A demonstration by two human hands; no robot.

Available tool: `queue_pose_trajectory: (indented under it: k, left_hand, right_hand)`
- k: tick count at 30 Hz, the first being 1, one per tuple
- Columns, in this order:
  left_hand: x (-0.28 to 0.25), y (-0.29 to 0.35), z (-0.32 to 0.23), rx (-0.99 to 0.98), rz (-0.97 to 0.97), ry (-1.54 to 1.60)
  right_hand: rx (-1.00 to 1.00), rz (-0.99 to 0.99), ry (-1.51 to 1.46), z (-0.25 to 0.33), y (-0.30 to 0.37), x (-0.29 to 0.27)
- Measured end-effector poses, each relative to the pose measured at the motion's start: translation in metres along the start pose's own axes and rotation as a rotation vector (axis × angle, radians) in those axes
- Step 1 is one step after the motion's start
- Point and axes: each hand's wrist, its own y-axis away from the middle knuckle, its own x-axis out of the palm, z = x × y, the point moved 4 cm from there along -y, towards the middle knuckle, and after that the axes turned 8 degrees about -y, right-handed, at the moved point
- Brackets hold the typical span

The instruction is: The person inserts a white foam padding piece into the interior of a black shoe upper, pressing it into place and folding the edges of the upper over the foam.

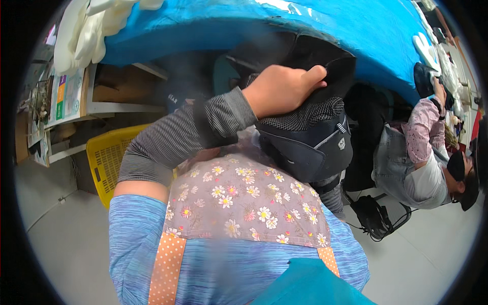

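In the head view, the left hand (282, 91) is curled into a firm pinch, thumb over the fingers, on the black upper fabric (328, 53) of a dark navy mesh-panelled bag (305, 152). The bag hangs just below that hand, before the apron (249, 198); the blue-covered desk (213, 33) lies beyond it. The right hand is hidden behind the bag, so its hold cannot be told. Good handling probably means keeping the pinched fabric flat, supporting the bag's body from below, and not creasing the mesh.
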Motion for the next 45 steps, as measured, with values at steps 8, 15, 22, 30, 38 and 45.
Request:
queue_pose_trajectory:
  k: [8, 15, 22, 30, 38, 45]
  left_hand:
    - [0.026, 0.041, 0.006, -0.222, -0.008, 0.057]
    - [0.013, 0.040, 0.004, -0.232, 0.049, -0.006]
    - [0.022, 0.041, 0.010, -0.238, 0.061, 0.030]
    - [-0.045, 0.004, 0.019, 0.188, -0.287, -0.329]
    - [-0.040, 0.043, -0.017, -0.002, 0.076, 0.239]
    - [0.014, 0.088, -0.002, -0.358, 0.765, 0.583]
  right_hand:
    - [0.001, -0.047, 0.034, -0.008, 0.001, -0.004]
    - [0.004, -0.075, 0.046, -0.012, 0.002, -0.002]
    - [-0.008, -0.092, 0.021, -0.018, 0.001, -0.006]
    - [-0.024, -0.122, -0.011, -0.026, 0.003, -0.016]
    - [-0.040, -0.139, -0.045, -0.033, 0.006, -0.020]
    - [-0.053, -0.142, -0.036, -0.033, 0.013, -0.020]
